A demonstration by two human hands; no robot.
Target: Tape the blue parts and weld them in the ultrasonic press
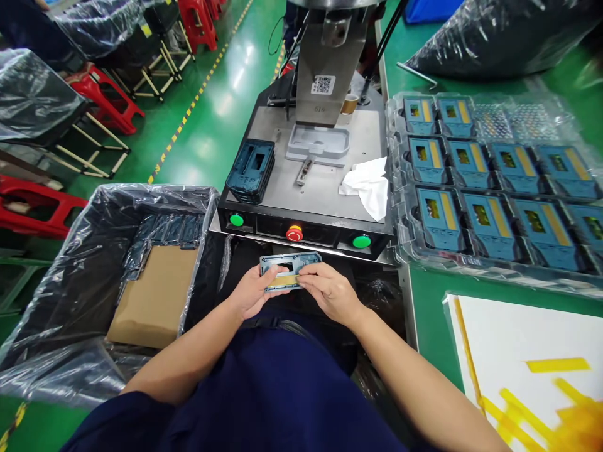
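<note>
A blue-grey plastic housing with a rectangular window is held in front of my waist, its ribbed side facing up. My left hand is closed around its left end, thumb on top near the window. Along the housing's near side lies a yellow strip. My right hand pinches at the right end of that strip, fingertips touching the housing. Just beyond, on the press bed, sit a stack of similar housings, a grey fixture and a white cloth.
The press head stands over the fixture. Two green buttons and a red emergency stop line its front. At right are a clear tray of housings and a white sheet with yellow strips. A plastic-lined bin stands left.
</note>
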